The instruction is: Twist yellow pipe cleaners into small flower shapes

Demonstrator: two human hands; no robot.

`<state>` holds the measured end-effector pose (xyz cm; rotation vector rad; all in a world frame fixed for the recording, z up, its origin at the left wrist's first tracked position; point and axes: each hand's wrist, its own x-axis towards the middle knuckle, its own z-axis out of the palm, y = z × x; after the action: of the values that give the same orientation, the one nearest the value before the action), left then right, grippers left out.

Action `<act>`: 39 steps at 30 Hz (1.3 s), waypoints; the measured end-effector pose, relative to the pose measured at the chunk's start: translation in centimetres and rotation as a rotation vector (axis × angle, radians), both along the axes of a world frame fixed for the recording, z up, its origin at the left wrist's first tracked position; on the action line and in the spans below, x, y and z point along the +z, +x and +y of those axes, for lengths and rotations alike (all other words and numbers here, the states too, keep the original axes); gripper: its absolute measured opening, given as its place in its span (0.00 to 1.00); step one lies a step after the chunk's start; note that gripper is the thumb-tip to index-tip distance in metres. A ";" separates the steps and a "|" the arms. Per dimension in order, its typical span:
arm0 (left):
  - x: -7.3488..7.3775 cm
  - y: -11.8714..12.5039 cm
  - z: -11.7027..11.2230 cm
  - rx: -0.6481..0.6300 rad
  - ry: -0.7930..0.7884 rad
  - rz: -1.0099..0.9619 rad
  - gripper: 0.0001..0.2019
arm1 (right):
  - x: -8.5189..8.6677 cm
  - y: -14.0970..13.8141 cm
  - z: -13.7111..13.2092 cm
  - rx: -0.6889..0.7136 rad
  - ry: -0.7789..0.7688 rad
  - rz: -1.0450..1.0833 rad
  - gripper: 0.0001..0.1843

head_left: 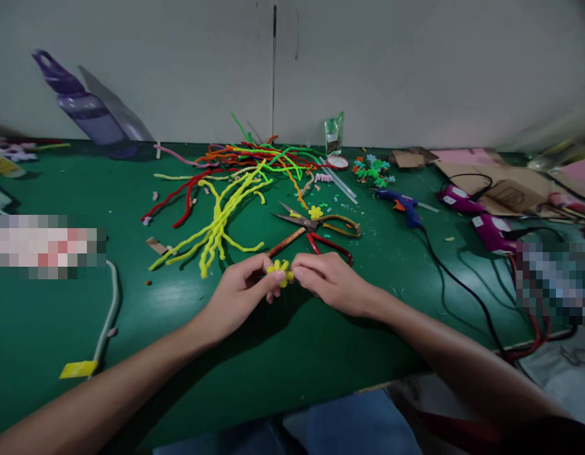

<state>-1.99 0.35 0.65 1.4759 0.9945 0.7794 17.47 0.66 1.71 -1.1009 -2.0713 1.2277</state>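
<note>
Between my two hands is a small yellow pipe-cleaner flower [283, 273] with looped petals. My left hand [242, 285] pinches it from the left, thumb on its front. From the right, the fingertips of my right hand [333, 281] are closed on its edge. Just beyond my hands lie scissors [316, 224] with their blades apart, one handle loop red. A second yellow flower [315, 212] rests by the blades. A brown stick [287, 242] slants behind my left fingers. Farther left spreads a bunch of yellow pipe cleaners [220, 218].
A heap of coloured pipe cleaners [273, 158] lies at the back of the green table [164, 341]. A blue glue gun [402, 205] and its black cord are on the right, near purple devices [494, 232]. A purple bottle [96, 117] stands back left; a pale cable [113, 297] runs at left.
</note>
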 end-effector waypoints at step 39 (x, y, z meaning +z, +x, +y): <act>0.1 -0.1 0.0 -0.071 0.016 0.073 0.15 | -0.4 0.5 0.0 0.042 0.262 -0.052 0.07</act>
<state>-2.05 0.37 0.78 1.5543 0.9865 0.6880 17.94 0.61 1.29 -0.9819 -2.2284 0.9210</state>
